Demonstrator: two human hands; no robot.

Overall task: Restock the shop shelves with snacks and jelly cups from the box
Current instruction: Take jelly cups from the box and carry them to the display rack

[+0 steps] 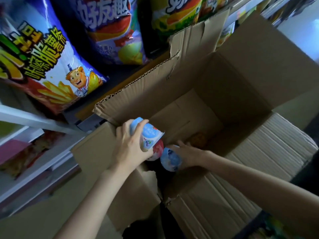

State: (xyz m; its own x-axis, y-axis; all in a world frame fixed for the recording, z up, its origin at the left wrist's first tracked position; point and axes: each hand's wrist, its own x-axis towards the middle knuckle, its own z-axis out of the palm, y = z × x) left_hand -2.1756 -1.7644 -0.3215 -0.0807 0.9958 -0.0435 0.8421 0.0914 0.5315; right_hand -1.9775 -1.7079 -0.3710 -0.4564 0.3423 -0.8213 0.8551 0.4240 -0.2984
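Observation:
An open cardboard box (229,94) fills the middle of the view, flaps spread. My left hand (129,145) grips a light-blue jelly cup (148,133) just above the box's near-left corner, with a reddish cup (156,151) tucked under it. My right hand (188,155) reaches down inside the box and holds another blue jelly cup (170,158) whose lid shows blueberries. An orange snack packet (198,139) lies dim on the box floor beyond my right fingers.
Large blue snack bags (51,54) and purple and green ones (110,28) hang or stand on the shelf to the left and above the box. A white shelf rail (25,118) runs at left, with lower shelves of packets (22,154) beneath.

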